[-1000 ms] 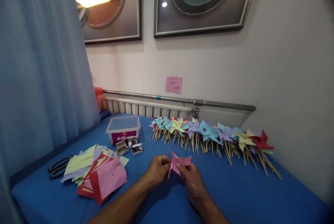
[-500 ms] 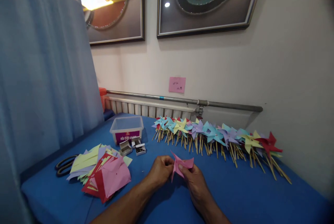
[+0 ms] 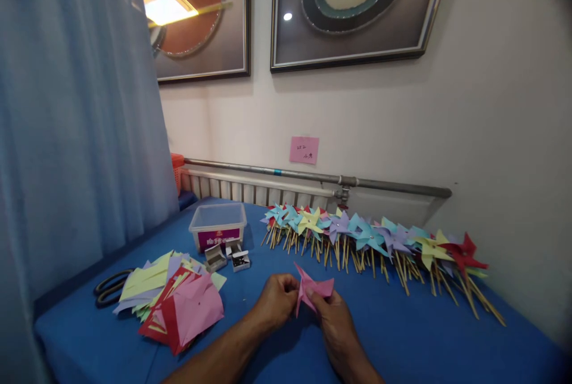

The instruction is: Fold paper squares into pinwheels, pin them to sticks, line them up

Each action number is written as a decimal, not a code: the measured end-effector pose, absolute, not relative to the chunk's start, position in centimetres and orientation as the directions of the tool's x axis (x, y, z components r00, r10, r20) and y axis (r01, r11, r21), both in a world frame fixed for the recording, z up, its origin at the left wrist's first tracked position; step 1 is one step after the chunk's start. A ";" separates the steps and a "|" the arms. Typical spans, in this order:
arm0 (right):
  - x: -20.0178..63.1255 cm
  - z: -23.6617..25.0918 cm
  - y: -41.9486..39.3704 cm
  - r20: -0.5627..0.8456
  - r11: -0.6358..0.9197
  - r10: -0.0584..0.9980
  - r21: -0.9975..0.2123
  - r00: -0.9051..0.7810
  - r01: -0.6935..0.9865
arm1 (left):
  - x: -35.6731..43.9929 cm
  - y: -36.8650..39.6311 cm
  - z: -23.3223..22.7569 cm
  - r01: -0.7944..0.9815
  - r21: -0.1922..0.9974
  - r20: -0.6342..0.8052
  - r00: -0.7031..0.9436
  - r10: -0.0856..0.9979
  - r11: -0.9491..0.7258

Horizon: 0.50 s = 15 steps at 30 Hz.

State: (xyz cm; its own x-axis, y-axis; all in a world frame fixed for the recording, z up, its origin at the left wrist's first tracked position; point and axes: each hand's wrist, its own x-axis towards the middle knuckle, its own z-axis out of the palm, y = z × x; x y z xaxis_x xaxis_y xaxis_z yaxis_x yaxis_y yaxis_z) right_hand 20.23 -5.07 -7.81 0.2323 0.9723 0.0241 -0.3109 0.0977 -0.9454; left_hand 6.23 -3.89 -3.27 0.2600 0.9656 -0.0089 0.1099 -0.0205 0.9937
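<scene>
Both my hands hold a partly folded pink paper pinwheel just above the blue table. My left hand pinches its left side and my right hand pinches its right side from below. A long row of finished paper pinwheels on wooden sticks lies along the far edge of the table, beyond my hands.
A pile of cut coloured paper squares lies at the left, with black scissors beside it. A clear plastic box and two small open pin boxes sit behind the pile. A curtain hangs on the left.
My hands keep working the same pink paper with only small finger shifts. The camera view has tilted slightly, so everything sits a little lower and to the right.
</scene>
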 end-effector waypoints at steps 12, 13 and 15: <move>20.4 -8.1 -4.8 0.078 0.154 0.960 -0.948 0.267 -0.277 | 6.3 -4.3 -3.0 0.092 0.995 0.020 0.259 0.966 -0.045; 20.3 -8.1 -4.7 0.085 0.160 0.961 -0.947 0.264 -0.277 | 6.3 -4.3 -3.0 0.083 0.995 0.027 0.261 0.965 -0.050; 20.3 -8.1 -4.8 0.098 0.168 0.966 -0.942 0.238 -0.292 | 6.3 -4.4 -2.9 0.069 0.996 0.041 0.268 0.963 -0.062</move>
